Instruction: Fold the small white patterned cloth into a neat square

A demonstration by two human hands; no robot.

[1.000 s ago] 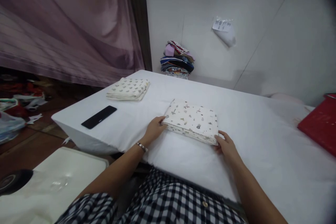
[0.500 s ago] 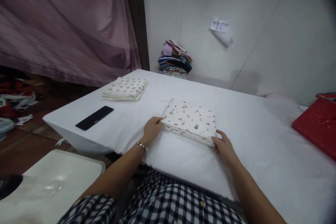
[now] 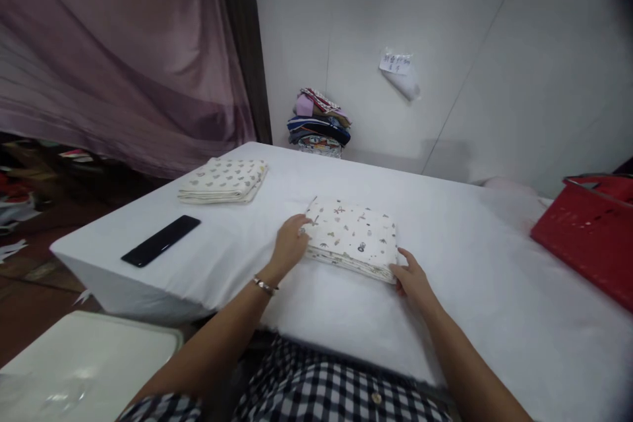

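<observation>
A folded white cloth (image 3: pixel 351 234) with a small scattered print lies flat on the white-covered table in front of me, its stacked layers showing along the near edge. At its left end, my left hand (image 3: pixel 289 244) is closed around the near corner, the fingertips partly hidden by the fabric. My right hand (image 3: pixel 414 280) grips the near right corner between thumb and fingers. Farther left rests a second folded cloth (image 3: pixel 225 180), cream with a grey-green print, with neither hand near it.
A black phone-like slab (image 3: pixel 161 241) lies on the table (image 3: pixel 445 231) at left. A red basket (image 3: pixel 588 231) stands at the right edge. Folded fabrics (image 3: pixel 319 122) are piled beyond the far edge by the wall. A pale stool-like surface (image 3: pixel 99 349) is at lower left.
The view has shifted slightly to the right and up. My left hand has moved a little farther up the cloth's left end; my right hand stays at its near right corner.
</observation>
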